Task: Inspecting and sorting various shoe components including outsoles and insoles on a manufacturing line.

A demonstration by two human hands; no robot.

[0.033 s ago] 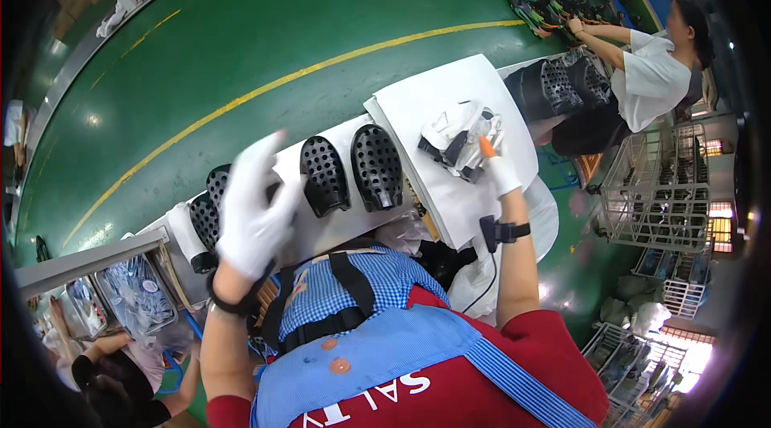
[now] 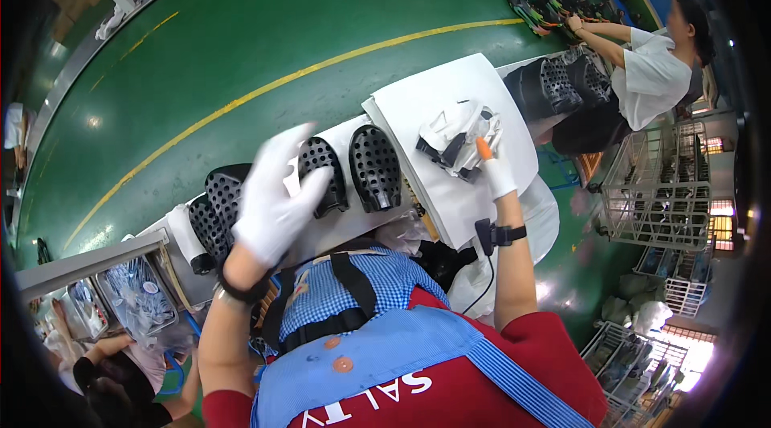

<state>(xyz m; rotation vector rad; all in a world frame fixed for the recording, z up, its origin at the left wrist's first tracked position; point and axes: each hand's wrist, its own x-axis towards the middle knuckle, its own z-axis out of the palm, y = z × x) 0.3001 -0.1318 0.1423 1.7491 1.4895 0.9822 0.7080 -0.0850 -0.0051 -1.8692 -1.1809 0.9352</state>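
My left hand (image 2: 277, 195), in a white glove, hovers open at the row of black perforated shells, fingers spread. Its fingertips partly cover one black shell (image 2: 320, 161); whether they touch it I cannot tell. To the right stands another black shell (image 2: 376, 169), upright and untouched. More black shells (image 2: 210, 223) sit left of the hand, partly hidden by it. My right hand (image 2: 499, 173), gloved with an orange thumb tip, is closed on a crumpled white and dark piece like a shoe upper (image 2: 446, 139). That piece lies on a stack of white sheets (image 2: 401, 99); the other fingers blend into it.
At the right, a person (image 2: 654, 75) reaches toward several dark shoes (image 2: 534, 14); more black perforated shells (image 2: 554, 84) lie nearby. A metal tray (image 2: 138, 291) of bagged items is at the lower left, near another person (image 2: 112, 380). Wire racks (image 2: 654, 195) stand right.
My left hand has moved to the right, from beside the black shells to over the second one from the right. My right hand has barely moved.
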